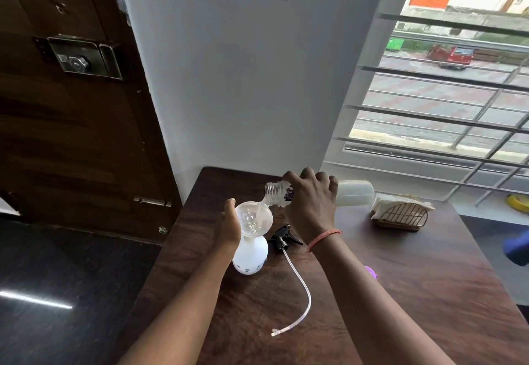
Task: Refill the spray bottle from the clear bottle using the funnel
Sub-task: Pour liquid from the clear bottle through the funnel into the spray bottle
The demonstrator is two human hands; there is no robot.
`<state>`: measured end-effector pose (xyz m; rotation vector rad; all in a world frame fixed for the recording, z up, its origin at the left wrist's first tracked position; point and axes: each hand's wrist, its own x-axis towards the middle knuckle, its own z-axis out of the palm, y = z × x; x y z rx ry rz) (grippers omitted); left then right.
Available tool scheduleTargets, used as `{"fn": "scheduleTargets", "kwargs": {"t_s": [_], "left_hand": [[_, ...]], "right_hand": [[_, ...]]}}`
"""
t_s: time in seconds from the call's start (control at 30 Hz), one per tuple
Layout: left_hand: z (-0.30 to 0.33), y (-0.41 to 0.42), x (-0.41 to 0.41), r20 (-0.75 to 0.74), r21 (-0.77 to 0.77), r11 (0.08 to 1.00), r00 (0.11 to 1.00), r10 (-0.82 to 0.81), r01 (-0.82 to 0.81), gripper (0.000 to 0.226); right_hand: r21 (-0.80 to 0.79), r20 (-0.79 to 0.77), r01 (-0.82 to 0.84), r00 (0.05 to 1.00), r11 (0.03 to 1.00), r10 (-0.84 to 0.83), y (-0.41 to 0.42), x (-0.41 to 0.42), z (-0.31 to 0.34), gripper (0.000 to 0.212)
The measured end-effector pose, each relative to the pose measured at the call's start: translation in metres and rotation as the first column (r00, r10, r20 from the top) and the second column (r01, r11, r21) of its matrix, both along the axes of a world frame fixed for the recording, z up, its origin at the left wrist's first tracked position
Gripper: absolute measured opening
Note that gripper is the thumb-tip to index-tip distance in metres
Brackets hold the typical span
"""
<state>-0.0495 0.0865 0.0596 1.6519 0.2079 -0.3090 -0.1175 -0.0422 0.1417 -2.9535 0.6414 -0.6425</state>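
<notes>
Two hands at the funnel: left hand cups it, fingers together; right hand, fingers clamped, tips bottle above it.

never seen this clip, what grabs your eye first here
The right hand tips a clear bottle so water streams into the funnel atop the white spray bottle, steadied by the left hand. Just right of it, the black spray head lies on the wooden table, its tube trailing toward the camera.

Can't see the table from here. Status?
Right hand tips clear bottle, pouring. Left hand steadies funnel on spray bottle. Sprayer head lies beside, clear.
</notes>
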Motion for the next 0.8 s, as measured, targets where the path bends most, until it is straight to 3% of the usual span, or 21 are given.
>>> {"fn": "scheduleTargets", "kwargs": {"t_s": [0.8], "left_hand": [[0.0034, -0.0022, -0.0016, 0.006, -0.01, 1.0, 1.0, 0.009, -0.009, 0.051]], "right_hand": [[0.042, -0.03, -0.03, 0.999, 0.999, 0.031, -0.0005, -0.0028, 0.0051, 0.05]]}}
